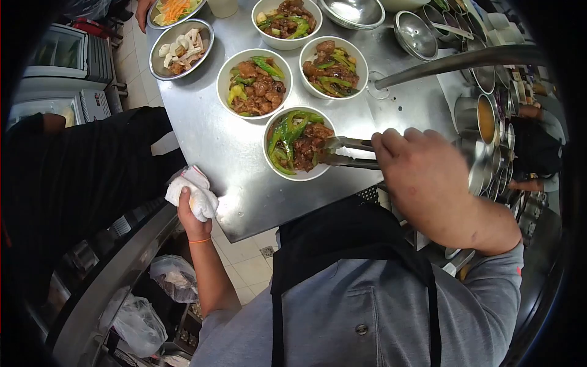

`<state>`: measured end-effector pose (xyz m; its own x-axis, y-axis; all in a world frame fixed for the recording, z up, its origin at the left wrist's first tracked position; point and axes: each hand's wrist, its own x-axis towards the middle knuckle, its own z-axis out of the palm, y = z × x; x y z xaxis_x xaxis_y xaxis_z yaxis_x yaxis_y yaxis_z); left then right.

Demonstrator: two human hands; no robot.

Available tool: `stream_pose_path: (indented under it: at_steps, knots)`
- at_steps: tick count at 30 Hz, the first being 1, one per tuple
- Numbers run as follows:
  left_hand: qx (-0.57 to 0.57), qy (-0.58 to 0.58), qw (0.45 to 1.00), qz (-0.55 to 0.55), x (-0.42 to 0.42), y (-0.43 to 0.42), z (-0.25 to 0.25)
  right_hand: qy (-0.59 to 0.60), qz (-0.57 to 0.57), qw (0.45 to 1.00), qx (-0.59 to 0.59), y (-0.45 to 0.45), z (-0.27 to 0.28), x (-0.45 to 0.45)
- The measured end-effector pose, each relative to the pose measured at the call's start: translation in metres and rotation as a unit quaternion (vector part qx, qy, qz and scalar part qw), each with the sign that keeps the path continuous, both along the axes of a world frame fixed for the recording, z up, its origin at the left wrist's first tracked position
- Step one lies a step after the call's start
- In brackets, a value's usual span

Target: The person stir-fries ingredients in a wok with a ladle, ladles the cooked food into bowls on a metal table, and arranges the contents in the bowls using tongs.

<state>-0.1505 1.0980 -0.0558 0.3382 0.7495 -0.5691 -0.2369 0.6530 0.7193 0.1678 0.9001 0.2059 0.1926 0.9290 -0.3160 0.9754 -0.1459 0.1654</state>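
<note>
My right hand [416, 165] is closed round a pair of metal tongs [351, 153]. The tips of the tongs reach into the nearest white bowl [266, 160], touching the browned meat [307, 147] beside green pepper strips [286, 137]. Over the table's left edge, my left hand [194, 220] grips a folded white towel [195, 192]. Three more white bowls, the left one [221, 92], the right one [365, 64] and the far one [287, 44], hold similar meat and green vegetables.
A metal bowl [153, 58] of pale pieces stands at the table's [208, 153] far left, near a bowl of shredded carrot [175, 11]. A metal rail [452, 63] crosses at right. Stacked metal bowls [351, 12] sit behind. A person in black [85, 165] stands at left.
</note>
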Motion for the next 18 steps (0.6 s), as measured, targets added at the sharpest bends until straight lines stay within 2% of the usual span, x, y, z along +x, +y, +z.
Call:
stream_pose_path:
  at_steps: [5, 11, 18]
  knots:
    - [-0.004, -0.013, 1.0, -0.003, -0.003, -0.001, -0.003, 0.001, 0.018, 1.0, -0.024, 0.007, -0.005, -0.007]
    - [-0.01, -0.041, 0.999, 0.002, -0.008, 0.0, -0.009, -0.008, -0.014, 1.0, -0.008, 0.011, 0.002, -0.005]
    - [-0.017, -0.01, 1.0, 0.013, -0.003, 0.0, -0.008, -0.003, -0.008, 0.999, -0.035, 0.012, -0.005, -0.001]
